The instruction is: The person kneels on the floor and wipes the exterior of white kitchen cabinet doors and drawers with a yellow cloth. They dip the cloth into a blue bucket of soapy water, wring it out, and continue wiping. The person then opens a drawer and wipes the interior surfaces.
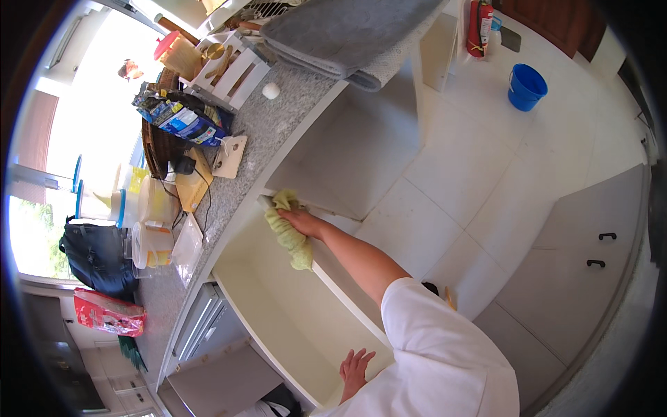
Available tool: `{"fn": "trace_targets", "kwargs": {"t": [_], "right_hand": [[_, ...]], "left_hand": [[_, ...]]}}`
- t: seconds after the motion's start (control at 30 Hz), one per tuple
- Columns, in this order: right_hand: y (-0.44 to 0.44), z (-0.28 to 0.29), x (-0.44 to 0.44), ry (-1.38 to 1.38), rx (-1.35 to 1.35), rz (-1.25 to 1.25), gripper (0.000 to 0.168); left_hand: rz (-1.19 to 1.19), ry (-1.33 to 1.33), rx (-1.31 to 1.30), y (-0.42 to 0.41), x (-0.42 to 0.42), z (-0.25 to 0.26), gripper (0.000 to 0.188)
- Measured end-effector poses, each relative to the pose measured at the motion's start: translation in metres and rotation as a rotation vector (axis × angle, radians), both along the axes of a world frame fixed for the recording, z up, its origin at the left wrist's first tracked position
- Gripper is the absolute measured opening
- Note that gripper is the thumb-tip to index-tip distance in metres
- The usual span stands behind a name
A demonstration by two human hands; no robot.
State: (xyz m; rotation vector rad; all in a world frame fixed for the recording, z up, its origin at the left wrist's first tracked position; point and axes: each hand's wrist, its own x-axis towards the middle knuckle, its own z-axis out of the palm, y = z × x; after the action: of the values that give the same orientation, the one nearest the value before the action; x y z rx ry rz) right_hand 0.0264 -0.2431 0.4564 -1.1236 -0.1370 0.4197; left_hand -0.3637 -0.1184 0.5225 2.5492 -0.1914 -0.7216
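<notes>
My right hand (302, 221) grips a crumpled light green cloth (292, 234) at the far corner of an open, cream-lined drawer (281, 297). Part of the cloth hangs over the drawer's rim, and it hides the corner itself. My right arm reaches across the drawer's grey front panel. Lower in the view, my left hand (355, 369) is above the near end of the drawer, holding nothing, its fingers spread. No objects show inside the visible part of the drawer.
A granite countertop (260, 133) carries a blue bag (190, 122), plastic tubs (151, 242) and a folded grey mat (344, 36) that overhangs its edge. Below stands an open cabinet (333, 151). A blue bucket (526, 88) and fire extinguisher (478, 31) are on the tiled floor.
</notes>
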Motion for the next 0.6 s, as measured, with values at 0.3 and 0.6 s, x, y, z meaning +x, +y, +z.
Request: {"fn": "trace_targets", "kwargs": {"t": [0.3,0.6], "right_hand": [[-0.028,-0.052,-0.079,-0.323,-0.824,0.219,0.036],[-0.004,-0.016,0.007,-0.076,-0.134,-0.017,0.044]], "left_hand": [[0.039,0.036,0.011,-0.016,0.007,0.035,0.058],[-0.001,0.035,0.059,-0.001,0.001,0.006,0.058]]}}
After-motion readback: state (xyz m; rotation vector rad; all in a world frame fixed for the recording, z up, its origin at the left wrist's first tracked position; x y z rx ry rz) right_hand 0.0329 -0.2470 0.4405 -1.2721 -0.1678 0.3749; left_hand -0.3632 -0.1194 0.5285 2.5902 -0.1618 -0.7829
